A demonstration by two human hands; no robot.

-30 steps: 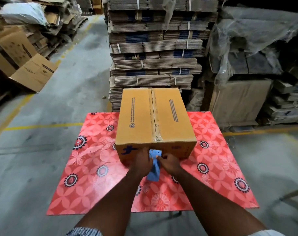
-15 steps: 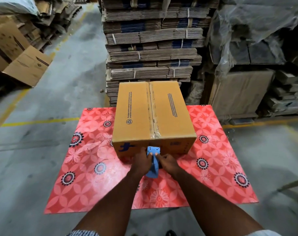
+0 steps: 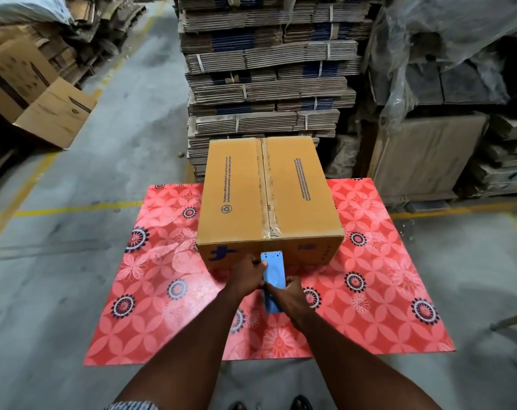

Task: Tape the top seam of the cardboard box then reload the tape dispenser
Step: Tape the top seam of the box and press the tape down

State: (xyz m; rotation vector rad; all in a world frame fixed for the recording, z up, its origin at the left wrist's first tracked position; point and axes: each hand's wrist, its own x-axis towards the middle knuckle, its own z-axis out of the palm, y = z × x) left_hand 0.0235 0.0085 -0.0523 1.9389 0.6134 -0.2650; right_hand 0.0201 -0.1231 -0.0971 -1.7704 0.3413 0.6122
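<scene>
Now dragged lower at frame centre, flat blue plastic tape dispenser [image 3: 272,272] clamped in left hand [image 3: 248,276] and right hand [image 3: 289,294] grip against brown cardboard box [image 3: 269,199], finishing seam.

1. The light is dim and soft, and it falls mostly on the grey floor [image 3: 74,179] in the left aisle.
2. The right side is dark; the wrapped stacks [image 3: 446,69] there lose detail in shadow.
3. The plastic wrap shows weak glare.
4. The red mat [image 3: 384,291] looks bright and sharp.
5. The wide lens bends lines near the edges.
6. The corners are slightly blurred.
</scene>
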